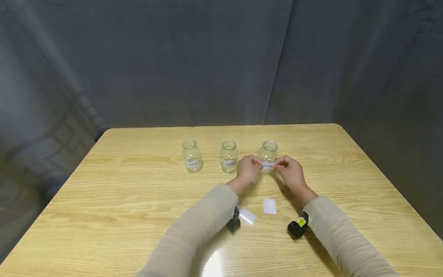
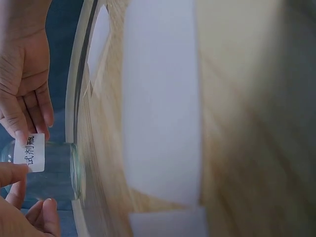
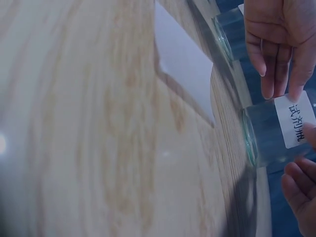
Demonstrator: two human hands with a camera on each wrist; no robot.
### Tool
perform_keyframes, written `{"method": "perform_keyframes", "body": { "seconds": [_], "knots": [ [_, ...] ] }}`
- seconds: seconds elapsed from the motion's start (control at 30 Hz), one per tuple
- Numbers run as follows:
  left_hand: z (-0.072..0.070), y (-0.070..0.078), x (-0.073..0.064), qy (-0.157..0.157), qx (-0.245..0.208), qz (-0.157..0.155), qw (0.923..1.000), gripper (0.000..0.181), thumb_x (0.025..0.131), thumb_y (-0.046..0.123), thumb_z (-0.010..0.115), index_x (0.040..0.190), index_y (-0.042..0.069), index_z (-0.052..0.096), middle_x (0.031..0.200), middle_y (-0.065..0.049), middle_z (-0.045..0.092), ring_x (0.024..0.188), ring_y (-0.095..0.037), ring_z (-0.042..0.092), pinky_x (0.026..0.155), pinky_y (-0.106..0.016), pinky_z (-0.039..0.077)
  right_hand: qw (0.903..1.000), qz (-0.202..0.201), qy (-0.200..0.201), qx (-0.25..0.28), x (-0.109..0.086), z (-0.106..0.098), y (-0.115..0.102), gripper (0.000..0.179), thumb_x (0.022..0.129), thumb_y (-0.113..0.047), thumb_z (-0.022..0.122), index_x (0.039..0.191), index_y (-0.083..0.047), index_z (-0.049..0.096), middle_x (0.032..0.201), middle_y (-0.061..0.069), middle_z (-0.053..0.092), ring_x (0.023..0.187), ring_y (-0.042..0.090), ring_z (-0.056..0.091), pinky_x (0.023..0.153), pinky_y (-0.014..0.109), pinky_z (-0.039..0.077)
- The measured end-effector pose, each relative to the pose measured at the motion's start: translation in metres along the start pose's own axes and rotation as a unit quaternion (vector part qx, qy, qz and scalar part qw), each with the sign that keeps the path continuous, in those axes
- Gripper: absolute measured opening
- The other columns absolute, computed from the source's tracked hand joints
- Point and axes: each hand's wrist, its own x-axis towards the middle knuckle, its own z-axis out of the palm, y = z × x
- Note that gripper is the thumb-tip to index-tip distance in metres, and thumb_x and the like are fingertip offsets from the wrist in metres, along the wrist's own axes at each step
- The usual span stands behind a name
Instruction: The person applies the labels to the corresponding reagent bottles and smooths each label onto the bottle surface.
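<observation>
A white label [image 1: 267,166] with handwritten characters is stretched between my two hands at the front of the rightmost glass jar [image 1: 268,148]. My left hand [image 1: 248,168] pinches its left end, thumb and finger at the edge. At the other end, my right hand [image 1: 290,174] pinches it the same way. Both wrist views show the label [image 2: 30,153] flat over the jar's side, with the thumb tips on its ends. The jar [image 3: 266,133] stands upright and uncapped; whether the label sticks to the glass I cannot tell.
To the left stand a middle glass jar [image 1: 228,154] and a left glass jar [image 1: 192,154], each bearing a similar label. Two white paper pieces lie nearer me, one paper [image 1: 270,206] between my forearms and another paper [image 1: 247,216] beside the left wrist camera. A dark curtain [image 1: 194,65] hangs behind the table.
</observation>
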Motion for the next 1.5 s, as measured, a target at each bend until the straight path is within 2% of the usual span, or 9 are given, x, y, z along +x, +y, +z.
{"method": "perform_keyframes", "body": {
  "seconds": [0.3, 0.43, 0.6, 0.7, 0.83, 0.93, 1.13, 1.33, 1.5],
  "knots": [
    [-0.003, 0.0, 0.002, 0.015, 0.021, 0.023, 0.9994, 0.007, 0.073, 0.01, 0.068, 0.072, 0.007, 0.061, 0.062, 0.004, 0.052, 0.053, -0.007, 0.044, 0.046, -0.016, 0.037, 0.9996, -0.018, 0.013, -0.018, 0.002, 0.001, 0.0, 0.019, 0.078, -0.004, 0.062, 0.09, 0.006, 0.052, 0.099, 0.021, 0.057, 0.089, 0.026, 0.055, 0.064, 0.012, 0.044],
    [-0.004, -0.002, 0.004, 0.013, 0.027, 0.027, 0.9992, 0.013, 0.071, 0.011, 0.069, 0.076, 0.007, 0.058, 0.067, 0.003, 0.052, 0.058, -0.008, 0.046, 0.049, -0.017, 0.039, 0.9995, -0.029, -0.001, -0.014, 0.003, -0.002, 0.001, 0.032, 0.077, -0.004, 0.062, 0.105, 0.007, 0.049, 0.101, 0.023, 0.057, 0.091, 0.029, 0.055, 0.066, 0.014, 0.046],
    [-0.005, -0.002, 0.006, -0.001, 0.014, 0.015, 0.9998, 0.026, 0.07, 0.013, 0.071, 0.087, 0.007, 0.052, 0.08, -0.001, 0.055, 0.067, -0.013, 0.053, 0.053, -0.019, 0.043, 0.9987, -0.028, -0.031, -0.03, 0.004, -0.007, 0.003, 0.047, 0.078, -0.011, 0.063, 0.119, 0.005, 0.046, 0.105, 0.023, 0.055, 0.095, 0.031, 0.053, 0.072, 0.027, 0.048],
    [-0.006, -0.002, 0.007, -0.008, 0.024, 0.02, 0.9995, 0.037, 0.069, 0.016, 0.072, 0.1, 0.006, 0.054, 0.091, -0.006, 0.059, 0.077, -0.016, 0.057, 0.06, -0.02, 0.046, 0.9981, -0.031, -0.045, -0.027, 0.004, -0.009, 0.005, 0.048, 0.078, -0.014, 0.063, 0.119, 0.006, 0.045, 0.108, 0.023, 0.053, 0.098, 0.031, 0.052, 0.078, 0.033, 0.046],
    [-0.008, -0.001, 0.008, -0.019, 0.047, 0.033, 0.9982, 0.047, 0.069, 0.019, 0.071, 0.111, 0.005, 0.055, 0.098, -0.009, 0.061, 0.087, -0.018, 0.058, 0.069, -0.022, 0.047, 0.9974, -0.024, -0.067, 0.007, 0.006, -0.012, 0.008, 0.049, 0.079, -0.013, 0.062, 0.12, 0.007, 0.044, 0.113, 0.023, 0.051, 0.104, 0.031, 0.049, 0.079, 0.027, 0.045],
    [-0.009, -0.001, 0.009, -0.027, 0.058, 0.037, 0.9973, 0.046, 0.068, 0.019, 0.072, 0.109, 0.004, 0.056, 0.098, -0.008, 0.062, 0.089, -0.018, 0.057, 0.07, -0.022, 0.047, 0.9966, -0.016, -0.078, 0.02, 0.008, -0.014, 0.01, 0.049, 0.078, -0.012, 0.063, 0.12, 0.007, 0.044, 0.112, 0.022, 0.051, 0.103, 0.029, 0.05, 0.075, 0.021, 0.046],
    [-0.012, 0.0, 0.008, -0.031, 0.071, 0.047, 0.9959, 0.039, 0.066, 0.017, 0.073, 0.1, 0.004, 0.06, 0.093, -0.005, 0.062, 0.086, -0.015, 0.057, 0.068, -0.017, 0.046, 0.9962, -0.032, -0.08, -0.017, 0.012, -0.016, 0.013, 0.045, 0.076, -0.011, 0.065, 0.114, 0.008, 0.049, 0.105, 0.022, 0.055, 0.097, 0.029, 0.054, 0.071, 0.018, 0.046],
    [-0.012, 0.0, 0.009, -0.026, 0.093, 0.057, 0.9936, 0.035, 0.066, 0.018, 0.073, 0.095, 0.004, 0.061, 0.09, -0.003, 0.063, 0.084, -0.014, 0.057, 0.068, -0.016, 0.045, 0.9949, -0.042, -0.075, -0.054, 0.013, -0.018, 0.012, 0.043, 0.076, -0.012, 0.065, 0.11, 0.01, 0.052, 0.102, 0.022, 0.057, 0.093, 0.03, 0.056, 0.072, 0.023, 0.048],
    [-0.011, 0.0, 0.009, -0.037, 0.082, 0.052, 0.9947, 0.038, 0.068, 0.019, 0.071, 0.101, 0.004, 0.059, 0.095, -0.004, 0.062, 0.088, -0.016, 0.057, 0.07, -0.019, 0.046, 0.994, -0.044, -0.083, -0.057, 0.012, -0.02, 0.011, 0.044, 0.077, -0.013, 0.064, 0.112, 0.009, 0.051, 0.104, 0.021, 0.056, 0.095, 0.03, 0.055, 0.076, 0.029, 0.047]
  ]
}}
